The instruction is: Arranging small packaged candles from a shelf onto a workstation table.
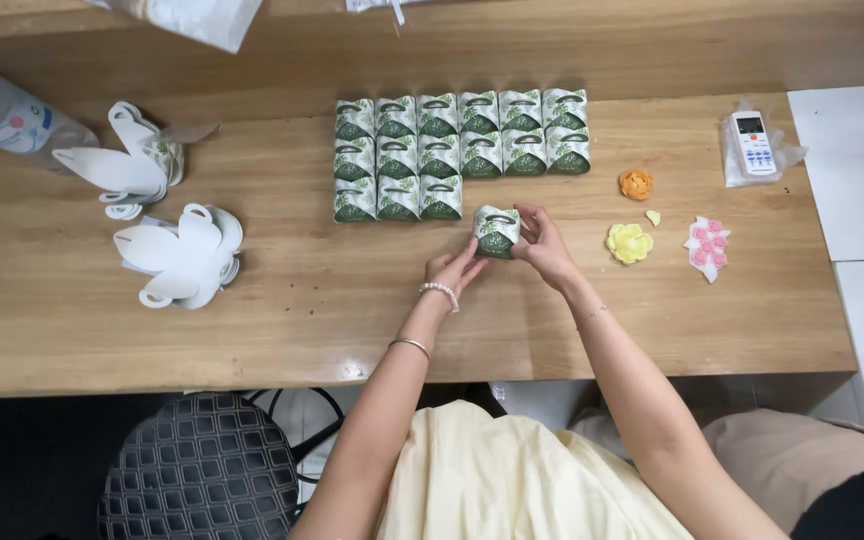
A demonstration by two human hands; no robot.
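Green-and-white paper box (pixel 497 230) sits on the bench (pixel 332 300), just at 4 o'clock of the rows of finished boxes (pixel 452 150). Left hand (pixel 455 270) grips its 7 o'clock corner, right hand (pixel 542 243) its 3 o'clock side, equally near. Fingers hide the box's lower edge.

Left hand (pixel 454 270), right hand (pixel 540 240) grip small green box (pixel 497 231) on wooden table (pixel 302 290), beside rows of boxes (pixel 457 150).
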